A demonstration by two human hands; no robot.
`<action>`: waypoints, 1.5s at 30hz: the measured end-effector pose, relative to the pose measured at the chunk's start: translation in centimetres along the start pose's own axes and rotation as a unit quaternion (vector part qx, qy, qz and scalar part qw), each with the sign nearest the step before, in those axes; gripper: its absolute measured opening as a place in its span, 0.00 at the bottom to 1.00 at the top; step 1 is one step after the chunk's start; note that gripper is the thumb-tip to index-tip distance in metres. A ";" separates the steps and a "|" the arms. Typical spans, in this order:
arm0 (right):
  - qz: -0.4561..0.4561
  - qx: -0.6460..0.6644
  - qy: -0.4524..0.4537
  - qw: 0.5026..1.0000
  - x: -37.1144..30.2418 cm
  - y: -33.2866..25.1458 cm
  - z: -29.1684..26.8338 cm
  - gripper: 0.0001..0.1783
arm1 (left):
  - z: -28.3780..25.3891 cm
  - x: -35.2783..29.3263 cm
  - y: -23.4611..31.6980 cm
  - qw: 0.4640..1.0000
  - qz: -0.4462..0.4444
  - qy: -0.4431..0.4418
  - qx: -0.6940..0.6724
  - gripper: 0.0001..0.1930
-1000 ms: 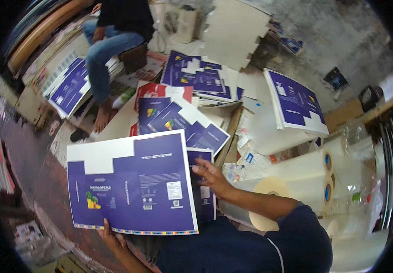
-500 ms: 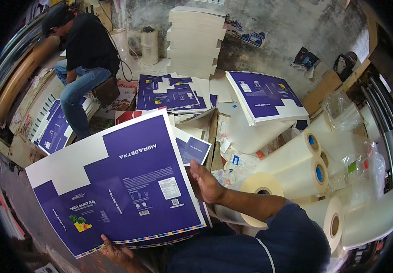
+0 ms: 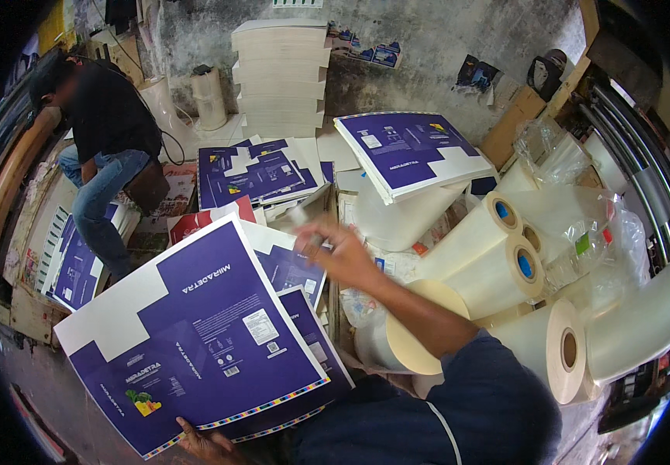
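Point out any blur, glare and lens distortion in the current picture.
In the head view, the right hand is smeared by motion blur, while the printed sheet in the left hand looks fairly crisp; the head view also shows bright glints on the plastic wrap, and toward its right rim the metal bars bow, with black filling the corners.

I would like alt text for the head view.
The left hand holds a purple-and-white sheet at its lower edge; the blurred right hand is apart from it. Film rolls are at right; a person sits at left.
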State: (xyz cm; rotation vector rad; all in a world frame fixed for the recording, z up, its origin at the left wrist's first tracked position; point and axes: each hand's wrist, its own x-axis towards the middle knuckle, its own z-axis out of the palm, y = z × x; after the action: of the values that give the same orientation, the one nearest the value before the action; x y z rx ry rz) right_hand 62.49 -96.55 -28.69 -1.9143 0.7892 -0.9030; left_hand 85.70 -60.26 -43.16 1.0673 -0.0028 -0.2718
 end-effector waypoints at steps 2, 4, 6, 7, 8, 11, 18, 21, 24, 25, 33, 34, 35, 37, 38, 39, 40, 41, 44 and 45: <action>-0.106 -0.132 0.152 0.974 3.2 1.0 -4.0 0.12 | -1.9 0.7 -0.5 1.000 0.015 0.013 0.001 0.27; -0.128 -0.304 0.275 0.903 6.1 4.2 -11.2 0.17 | -1.4 0.5 -0.3 1.000 0.020 0.003 -0.003 0.28; -0.057 -0.367 0.358 0.857 7.9 5.4 -16.6 0.28 | -1.1 0.5 -0.3 1.000 0.030 -0.003 -0.011 0.28; -0.002 -0.426 0.364 0.828 8.3 5.6 -18.3 0.35 | -1.3 0.6 -0.4 0.999 0.031 -0.006 -0.015 0.27; 0.054 -0.480 0.368 0.794 8.7 6.0 -19.3 0.43 | -1.5 0.8 -0.5 0.999 0.035 -0.010 -0.017 0.27; 0.206 -0.510 0.271 0.790 7.5 9.3 -20.0 0.59 | -1.4 1.2 -0.5 1.000 -0.012 0.021 -0.002 0.25; 0.193 -0.528 0.260 0.785 6.0 11.1 -19.3 0.64 | 5.5 -2.3 3.1 0.983 0.028 -0.021 0.178 0.41; 0.156 -0.520 0.272 0.794 7.8 11.5 -18.1 0.60 | -2.1 2.4 -2.9 0.997 0.006 -0.054 0.055 0.27; 0.157 -0.484 0.313 0.802 6.8 13.7 -20.5 0.53 | 2.9 0.1 0.5 0.995 -0.083 -0.002 -0.051 0.18; 0.146 -0.465 0.316 0.814 6.7 12.0 -19.0 0.54 | 3.5 -0.1 1.4 0.994 -0.082 0.015 -0.074 0.15; 0.208 -0.590 0.226 0.747 6.1 13.2 -19.1 0.60 | 4.9 -0.9 2.1 0.986 -0.044 -0.002 -0.163 0.26; 0.203 -0.594 0.227 0.745 6.3 13.1 -18.9 0.60 | 5.0 -1.2 2.3 0.984 -0.049 0.003 -0.169 0.26; 0.202 -0.598 0.234 0.739 6.2 13.2 -19.2 0.60 | 5.4 -1.4 2.4 0.982 -0.058 0.000 -0.177 0.26; 0.197 -0.603 0.241 0.734 6.1 13.3 -19.6 0.59 | 5.8 -1.7 2.8 0.981 -0.063 0.004 -0.186 0.25; 0.192 -0.605 0.241 0.734 6.0 13.2 -19.7 0.59 | 5.8 -1.8 2.8 0.980 -0.068 0.004 -0.189 0.25; 0.190 -0.605 0.241 0.734 6.0 13.3 -19.7 0.59 | 5.8 -1.8 2.6 0.980 -0.072 0.017 -0.187 0.25; 0.195 -0.603 0.237 0.737 6.2 13.3 -19.8 0.59 | 5.9 -1.9 2.5 0.980 -0.067 0.023 -0.186 0.25; 0.202 -0.599 0.235 0.738 6.3 13.4 -20.1 0.59 | 6.0 -2.0 2.5 0.981 -0.062 0.025 -0.183 0.25; 0.214 -0.592 0.242 0.739 6.1 13.4 -20.1 0.60 | 5.7 -2.1 2.1 0.981 -0.057 0.027 -0.183 0.26; 0.211 -0.587 0.243 0.743 6.0 13.4 -20.1 0.60 | 5.7 -2.1 2.0 0.981 -0.054 0.031 -0.183 0.27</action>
State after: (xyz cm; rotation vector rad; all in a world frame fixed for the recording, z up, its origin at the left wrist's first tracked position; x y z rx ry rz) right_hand 46.84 -115.75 -31.33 -2.2897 2.4486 -0.6161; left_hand 83.37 -63.78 -38.39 0.7090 0.1561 -0.3224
